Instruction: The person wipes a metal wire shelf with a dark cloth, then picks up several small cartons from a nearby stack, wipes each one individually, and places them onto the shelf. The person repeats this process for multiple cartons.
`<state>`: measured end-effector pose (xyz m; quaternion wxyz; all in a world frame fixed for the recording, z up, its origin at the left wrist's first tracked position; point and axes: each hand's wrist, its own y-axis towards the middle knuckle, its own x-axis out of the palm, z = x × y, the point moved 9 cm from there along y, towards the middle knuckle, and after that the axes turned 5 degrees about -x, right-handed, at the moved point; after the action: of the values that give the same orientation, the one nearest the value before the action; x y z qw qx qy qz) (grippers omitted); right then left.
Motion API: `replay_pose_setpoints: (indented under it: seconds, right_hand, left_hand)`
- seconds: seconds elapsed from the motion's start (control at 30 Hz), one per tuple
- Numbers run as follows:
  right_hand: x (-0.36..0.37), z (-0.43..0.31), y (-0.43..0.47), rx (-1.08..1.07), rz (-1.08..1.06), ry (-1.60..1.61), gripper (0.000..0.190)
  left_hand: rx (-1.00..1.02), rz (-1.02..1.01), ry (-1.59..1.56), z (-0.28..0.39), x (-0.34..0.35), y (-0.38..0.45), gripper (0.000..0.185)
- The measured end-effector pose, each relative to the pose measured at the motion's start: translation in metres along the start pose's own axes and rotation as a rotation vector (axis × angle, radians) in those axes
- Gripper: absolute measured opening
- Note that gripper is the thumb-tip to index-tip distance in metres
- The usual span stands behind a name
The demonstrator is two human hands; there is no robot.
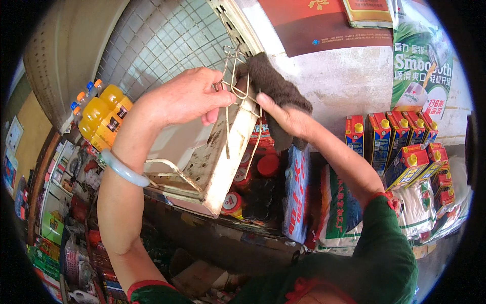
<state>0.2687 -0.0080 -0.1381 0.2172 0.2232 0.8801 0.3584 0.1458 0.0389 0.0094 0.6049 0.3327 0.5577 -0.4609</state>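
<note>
At the upper end of a rust-marked white metal shelf, my left hand pinches bent metal wire hooks between thumb and fingers. A pale bangle circles that wrist. Close by on the right, my right hand has its thumb near the wires, with a dark brown cloth around and behind its fingers. The cloth hides most of these fingers. Two long wire prongs hang down over the shelf's edge. A white curved wire stands at the shelf's lower left.
Wire mesh rises behind the shelf. Orange drink bottles stand at left. Red-lidded jars sit below. Several red and blue cartons and filled sacks are at right, beneath a green poster.
</note>
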Motion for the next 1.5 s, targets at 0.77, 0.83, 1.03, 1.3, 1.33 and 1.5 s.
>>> replay_pose_setpoints:
  seconds: [0.77, 0.83, 1.03, 1.3, 1.33, 1.5]
  right_hand:
    - [0.025, -0.056, -0.036, -0.420, 0.048, -0.209, 0.084]
    - [0.023, -0.060, -0.027, -0.399, 0.042, -0.200, 0.081]
    - [0.013, -0.061, -0.028, -0.451, 0.100, -0.382, 0.074]
    - [0.011, -0.063, -0.010, -0.411, 0.107, -0.445, 0.072]
    - [0.012, -0.062, -0.008, -0.401, 0.104, -0.457, 0.072]
    - [0.009, -0.059, -0.016, -0.449, 0.107, -0.415, 0.071]
  left_hand:
    - [-0.040, 0.016, 0.020, -0.004, 0.000, 0.002, 0.039]
    - [-0.047, 0.022, 0.047, -0.006, -0.002, -0.002, 0.039]
    - [-0.089, -0.008, -0.003, -0.009, 0.002, -0.002, 0.024]
    - [-0.112, -0.018, 0.011, -0.006, 0.003, -0.004, 0.022]
    - [-0.114, -0.018, 0.022, -0.007, 0.003, -0.005, 0.022]
    - [-0.053, -0.006, 0.017, -0.003, 0.001, -0.003, 0.042]
